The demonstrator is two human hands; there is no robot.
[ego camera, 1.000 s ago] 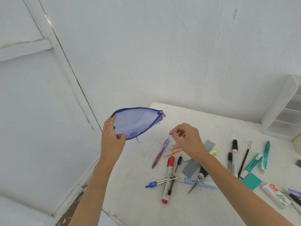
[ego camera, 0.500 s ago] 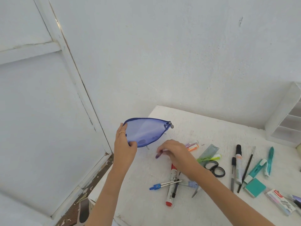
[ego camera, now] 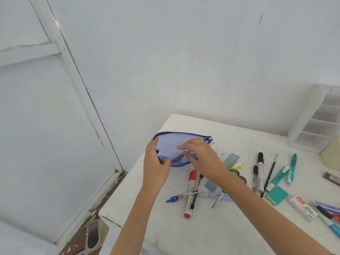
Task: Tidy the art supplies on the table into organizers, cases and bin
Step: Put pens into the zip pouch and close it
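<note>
A white wall and a panelled door fill the upper and left parts of the frame; a white table [ego camera: 211,232] takes up the lower right. At the centre, over the table's far left corner, the left hand [ego camera: 156,168] grips the left end of a see-through blue pouch [ego camera: 171,144], thumb in front and fingers [ego camera: 153,144] curled behind. The right hand [ego camera: 204,159] reaches to the pouch's open side; whether it pinches anything cannot be told. A dark pen [ego camera: 177,158] shows through the pouch. Below lie a red marker [ego camera: 190,192], a compass [ego camera: 184,196] across it and scissors [ego camera: 218,199]. More pens spread to the right, and a white organizer [ego camera: 303,122] stands at the right edge.
</note>
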